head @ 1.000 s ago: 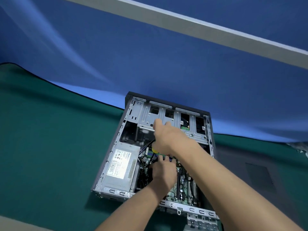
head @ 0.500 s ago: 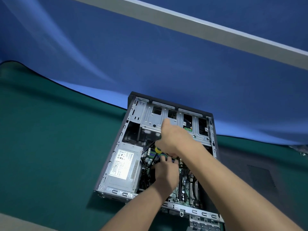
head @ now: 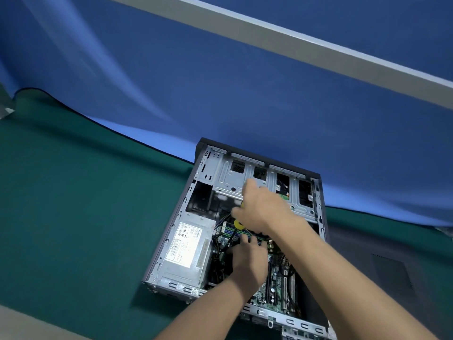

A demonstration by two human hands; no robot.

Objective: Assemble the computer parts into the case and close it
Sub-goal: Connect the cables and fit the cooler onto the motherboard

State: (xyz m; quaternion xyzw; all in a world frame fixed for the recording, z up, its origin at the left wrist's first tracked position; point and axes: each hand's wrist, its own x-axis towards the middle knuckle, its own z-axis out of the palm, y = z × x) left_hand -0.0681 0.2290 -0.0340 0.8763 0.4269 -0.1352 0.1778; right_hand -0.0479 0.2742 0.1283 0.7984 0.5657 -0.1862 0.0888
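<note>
— Both hands in the open case (head: pixel 171 231); right hand (head: pixel 259 207) curled round a yellow-handled tool (head: pixel 238 224).
— Left hand (head: pixel 247 258)?
— Just below it, fingers down on the board (head: pixel 274 288); grip unclear.

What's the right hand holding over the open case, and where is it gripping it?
The right hand holds a yellow-handled tool, apparently a screwdriver, by its handle. The left hand rests inside the case; whether it holds anything cannot be told.

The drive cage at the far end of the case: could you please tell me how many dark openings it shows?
4, in a row: far left, next, then, and far right. The right hand may hide others.
</note>
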